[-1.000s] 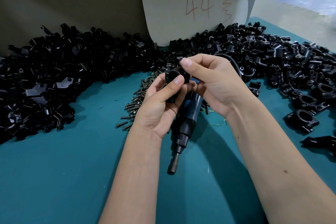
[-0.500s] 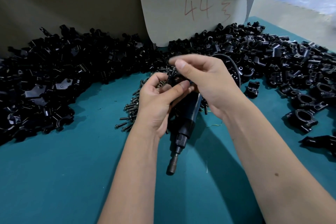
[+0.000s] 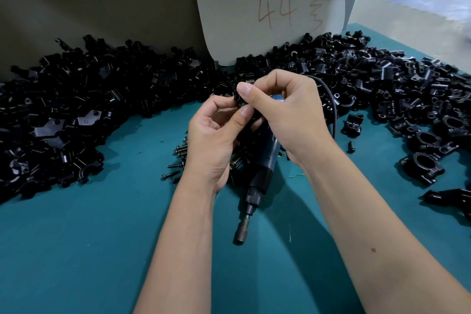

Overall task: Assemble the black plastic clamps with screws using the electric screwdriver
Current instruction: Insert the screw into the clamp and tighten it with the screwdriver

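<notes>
Behind heaps: card "44" | both hands pinch clamp

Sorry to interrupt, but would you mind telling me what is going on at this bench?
A person is putting together a black clamp, pinching it between the left hand and the right hand above the teal table. The electric screwdriver lies on the table under the hands, not in use. Loose screws sit beside it, and piles of clamp parts ring the back of the table.
</notes>
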A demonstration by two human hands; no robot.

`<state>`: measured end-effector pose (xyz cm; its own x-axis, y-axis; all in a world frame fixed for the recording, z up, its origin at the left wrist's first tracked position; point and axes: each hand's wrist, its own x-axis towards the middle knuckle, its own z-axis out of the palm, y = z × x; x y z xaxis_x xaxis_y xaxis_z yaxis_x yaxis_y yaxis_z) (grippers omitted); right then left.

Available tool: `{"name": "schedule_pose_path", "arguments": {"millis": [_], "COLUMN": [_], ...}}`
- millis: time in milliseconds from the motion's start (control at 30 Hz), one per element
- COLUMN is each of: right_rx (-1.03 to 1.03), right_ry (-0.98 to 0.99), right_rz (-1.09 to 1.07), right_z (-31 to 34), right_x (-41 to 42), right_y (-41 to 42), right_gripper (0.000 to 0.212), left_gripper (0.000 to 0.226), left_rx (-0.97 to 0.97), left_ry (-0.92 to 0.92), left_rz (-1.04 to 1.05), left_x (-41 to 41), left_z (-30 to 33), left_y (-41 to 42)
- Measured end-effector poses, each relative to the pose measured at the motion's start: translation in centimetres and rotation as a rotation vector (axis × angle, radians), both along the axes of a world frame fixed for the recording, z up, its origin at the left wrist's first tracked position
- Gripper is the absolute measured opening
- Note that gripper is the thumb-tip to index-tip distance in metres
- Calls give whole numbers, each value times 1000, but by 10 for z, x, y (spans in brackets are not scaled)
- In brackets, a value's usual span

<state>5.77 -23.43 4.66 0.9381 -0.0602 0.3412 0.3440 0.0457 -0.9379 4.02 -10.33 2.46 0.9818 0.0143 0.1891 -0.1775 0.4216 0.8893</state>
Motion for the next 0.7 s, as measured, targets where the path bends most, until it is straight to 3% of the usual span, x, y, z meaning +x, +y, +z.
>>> {"name": "schedule_pose_path", "arguments": {"millis": [67,167,367,433,500,700], "right_rx": [-5,15,183,198,204,129], "right_ry": [3,62,178,175,163,162], "right_rz": [96,275,273,320,373,154], "right_z": [1,2,8,9,8,13], "right_x": [-1,-4,-3,-4,-5,-7], "right_y": [-4,-10,-7,-9,-12,2], "right_gripper": [8,18,17,6,11,20], "left_gripper": [18,19,21,16,11,22], "left_rx": [-13,-52,-58,-97,-156,-167], "left_ry": [1,0,-28,-3,12,12], "left_rz": [12,10,-46,-61,-99,-86], "left_x": [1,2,0,-2,-3,-3], "left_z": [0,0,0,2,3,3], "left_y": [0,2,1,0,0,-2]}}
